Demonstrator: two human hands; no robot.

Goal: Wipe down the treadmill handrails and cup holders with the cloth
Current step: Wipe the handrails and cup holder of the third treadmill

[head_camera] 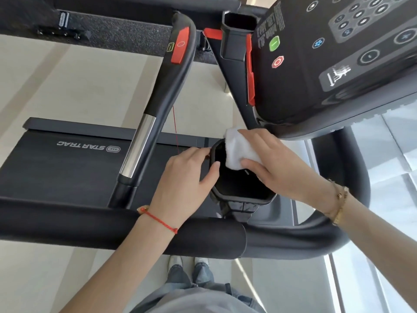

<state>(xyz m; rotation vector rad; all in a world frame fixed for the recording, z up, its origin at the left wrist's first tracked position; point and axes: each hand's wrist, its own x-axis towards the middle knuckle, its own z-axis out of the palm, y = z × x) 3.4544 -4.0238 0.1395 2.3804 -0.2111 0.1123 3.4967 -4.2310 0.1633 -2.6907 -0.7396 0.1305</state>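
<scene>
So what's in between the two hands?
In the head view, the black cup holder sits between them: the left hand holds its rim, the right hand presses the cloth into it.

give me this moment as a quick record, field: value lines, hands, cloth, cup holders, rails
left hand: left hand grips the near cup holder at its left rim, thumb over the edge
right hand: right hand holds the white cloth
cloth position: at the near cup holder's far rim, partly inside the opening
second cup holder: far cup holder beside the console, untouched
handrails: front handrail runs under both forearms; centre bar has a red pad
console buttons: green and red buttons visible
</scene>
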